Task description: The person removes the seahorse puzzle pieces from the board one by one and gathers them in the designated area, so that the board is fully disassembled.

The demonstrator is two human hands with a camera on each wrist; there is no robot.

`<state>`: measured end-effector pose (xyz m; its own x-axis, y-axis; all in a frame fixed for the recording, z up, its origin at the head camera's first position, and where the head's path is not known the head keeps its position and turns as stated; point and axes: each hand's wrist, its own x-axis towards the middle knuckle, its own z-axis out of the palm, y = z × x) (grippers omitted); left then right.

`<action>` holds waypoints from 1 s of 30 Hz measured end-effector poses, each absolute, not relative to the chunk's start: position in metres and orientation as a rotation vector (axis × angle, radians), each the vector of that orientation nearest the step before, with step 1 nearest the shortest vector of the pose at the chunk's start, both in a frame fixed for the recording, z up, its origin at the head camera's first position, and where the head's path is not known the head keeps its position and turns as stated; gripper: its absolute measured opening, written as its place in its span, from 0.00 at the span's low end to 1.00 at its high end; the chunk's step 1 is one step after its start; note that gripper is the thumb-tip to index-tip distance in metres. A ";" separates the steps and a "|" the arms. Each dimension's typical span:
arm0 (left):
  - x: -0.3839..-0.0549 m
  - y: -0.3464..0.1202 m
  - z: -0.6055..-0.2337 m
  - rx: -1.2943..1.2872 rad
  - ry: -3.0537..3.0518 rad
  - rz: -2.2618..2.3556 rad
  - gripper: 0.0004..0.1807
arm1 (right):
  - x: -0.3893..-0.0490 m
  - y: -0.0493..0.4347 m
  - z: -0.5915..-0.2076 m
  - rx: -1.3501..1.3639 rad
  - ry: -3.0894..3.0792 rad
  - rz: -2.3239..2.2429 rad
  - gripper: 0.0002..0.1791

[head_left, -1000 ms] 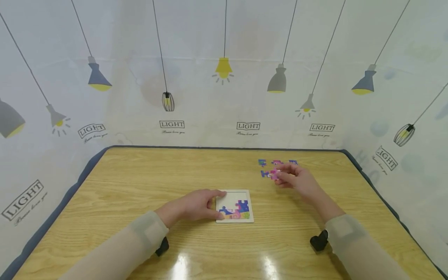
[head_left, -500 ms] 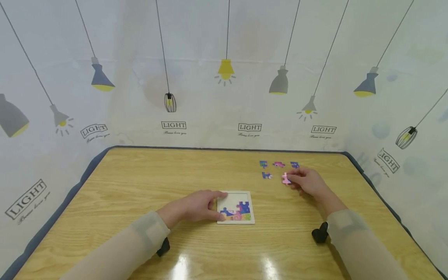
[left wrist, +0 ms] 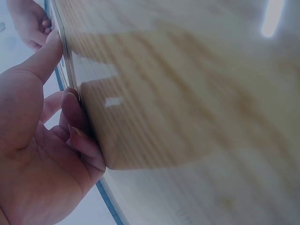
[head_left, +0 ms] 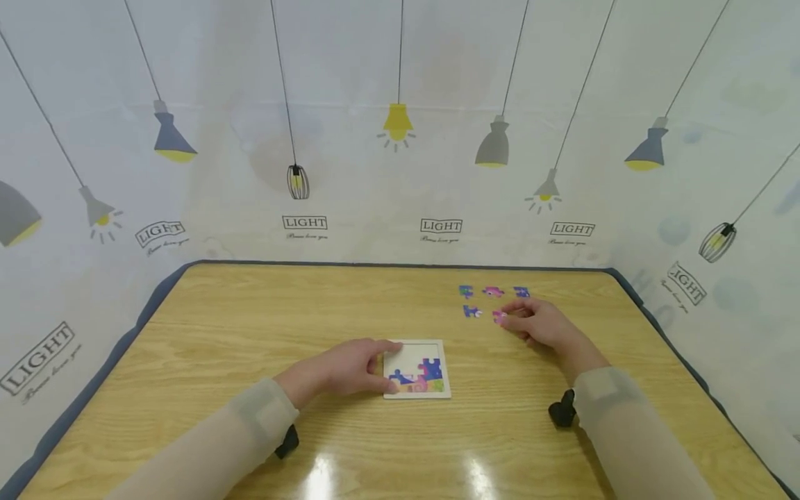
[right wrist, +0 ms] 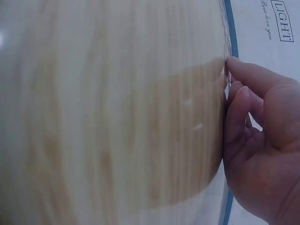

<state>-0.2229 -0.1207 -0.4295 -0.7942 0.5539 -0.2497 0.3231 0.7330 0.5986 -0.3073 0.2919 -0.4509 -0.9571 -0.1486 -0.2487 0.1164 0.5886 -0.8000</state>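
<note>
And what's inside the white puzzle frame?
Blue, pink, orange and green puzzle pieces fill the lower part of the white puzzle frame, reaching higher at the right; bare backing shows above. Whatever the left hand covers along the left edge can't be seen.

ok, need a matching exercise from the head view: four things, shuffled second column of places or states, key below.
Things
1. left hand
2. right hand
3. puzzle tray
4. table

Places or states
A. wood-grained, shiny at the near side
B. fingertips at a pink piece
C. white, partly filled with fitted pieces
D. at the left side of the tray

Pairs: 1-D, 2-B, 3-C, 4-A
</note>
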 end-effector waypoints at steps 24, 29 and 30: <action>-0.224 -0.122 -0.430 0.657 2.505 0.767 0.43 | -0.310 0.289 -0.452 -0.034 2.618 -1.220 0.27; -0.224 -0.122 -0.430 0.656 2.499 0.776 0.43 | -0.310 0.289 -0.451 -0.028 2.611 -1.224 0.27; -0.224 -0.122 -0.430 0.656 2.500 0.774 0.43 | -0.310 0.289 -0.451 -0.027 2.609 -1.226 0.27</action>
<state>-0.2237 -0.1219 -0.4300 -0.7906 0.5520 -0.2650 0.3056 0.7308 0.6104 -0.3104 0.2890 -0.4509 -0.9665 -0.1258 -0.2237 0.0920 0.6440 -0.7594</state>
